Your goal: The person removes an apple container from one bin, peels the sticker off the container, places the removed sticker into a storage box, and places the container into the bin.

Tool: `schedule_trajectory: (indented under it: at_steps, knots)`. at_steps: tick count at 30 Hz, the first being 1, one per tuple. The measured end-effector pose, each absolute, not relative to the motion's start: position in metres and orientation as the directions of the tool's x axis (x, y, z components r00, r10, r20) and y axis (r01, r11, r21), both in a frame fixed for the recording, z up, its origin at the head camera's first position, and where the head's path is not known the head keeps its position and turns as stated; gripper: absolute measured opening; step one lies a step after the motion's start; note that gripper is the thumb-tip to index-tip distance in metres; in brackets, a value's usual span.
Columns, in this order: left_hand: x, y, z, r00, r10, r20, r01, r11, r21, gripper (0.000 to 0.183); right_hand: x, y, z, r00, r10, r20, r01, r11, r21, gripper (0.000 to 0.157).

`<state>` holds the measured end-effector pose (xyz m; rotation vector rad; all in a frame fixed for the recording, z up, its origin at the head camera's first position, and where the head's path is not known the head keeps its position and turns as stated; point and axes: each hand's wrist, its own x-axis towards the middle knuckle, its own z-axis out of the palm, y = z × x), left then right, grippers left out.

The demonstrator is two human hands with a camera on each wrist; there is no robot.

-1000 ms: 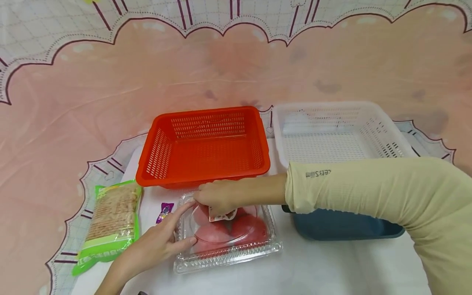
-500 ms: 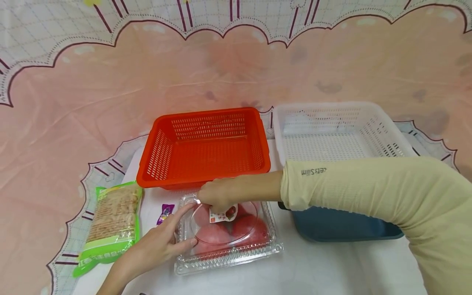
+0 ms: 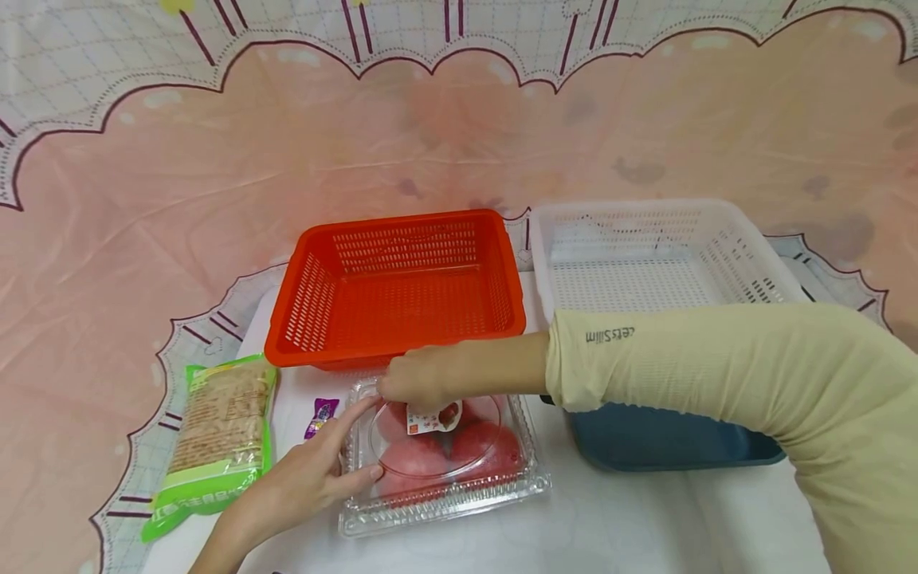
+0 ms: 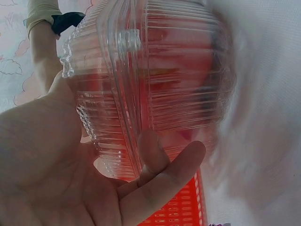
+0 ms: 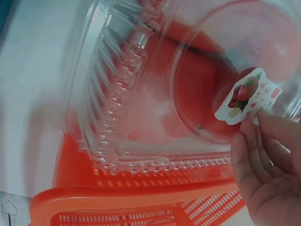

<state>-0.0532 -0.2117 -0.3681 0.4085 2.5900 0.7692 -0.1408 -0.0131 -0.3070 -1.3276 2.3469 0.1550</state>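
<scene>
A clear plastic clamshell box [image 3: 459, 504] with several round red fruits [image 3: 482, 448] inside sits on the white table in the head view. My left hand [image 3: 297, 478] holds it at the left side, thumb and index finger on the lid; in the left wrist view other fingers [image 4: 162, 181] press on its ribbed wall. Above the lid is my right hand [image 3: 419, 379], bent down at the wrist. The right wrist view has its thumb and fingertips pinching the edge of a white fruit-picture label [image 5: 249, 96] on the lid. Whether the label is stuck flat there I cannot tell.
Behind the box stands a red basket [image 3: 402, 351], with a white basket [image 3: 631, 287] to its right. A dark blue bin [image 3: 674, 438] is partly under the sleeved right arm. At left lie a green-edged food bag [image 3: 215, 430] and a small purple packet [image 3: 321, 416].
My right hand has shifted slightly over the lid, and more of the label shows now than a second ago. The left hand and the box stay where they were.
</scene>
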Motion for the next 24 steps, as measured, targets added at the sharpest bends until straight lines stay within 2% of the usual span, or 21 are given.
schedule_trajectory:
  at_steps: [7,10,13,19,21,24]
  knots:
    - [-0.053,-0.211,-0.368,-0.874,0.389,-0.292,0.167,0.803,0.571,0.085,-0.144,-0.014,-0.304,-0.427,-0.768,-0.477,-0.83,0.542,-0.13,0.013]
    - [-0.054,-0.211,-0.368,-0.873,0.382,-0.305,0.156,0.808,0.568,0.086,-0.147,-0.016,-0.303,-0.399,-0.77,-0.497,-0.843,0.522,-0.132,0.012]
    - [-0.054,-0.211,-0.368,-0.872,0.38,-0.307,0.153,0.809,0.567,0.086,-0.149,-0.018,-0.303,-0.373,-0.774,-0.512,-0.86,0.495,-0.122,0.019]
    - [-0.054,-0.211,-0.369,-0.874,0.392,-0.286,0.169,0.798,0.578,0.083,-0.146,-0.02,-0.308,-0.361,-0.774,-0.521,-0.897,0.441,-0.033,0.004]
    - [-0.054,-0.212,-0.369,-0.874,0.39,-0.289,0.167,0.8,0.576,0.083,-0.143,-0.02,-0.311,-0.36,-0.783,-0.507,-0.916,0.4,0.034,0.018]
    - [-0.054,-0.213,-0.368,-0.872,0.375,-0.315,0.14,0.806,0.575,0.084,-0.137,-0.022,-0.316,-0.325,-0.814,-0.482,-0.946,0.28,0.164,0.031]
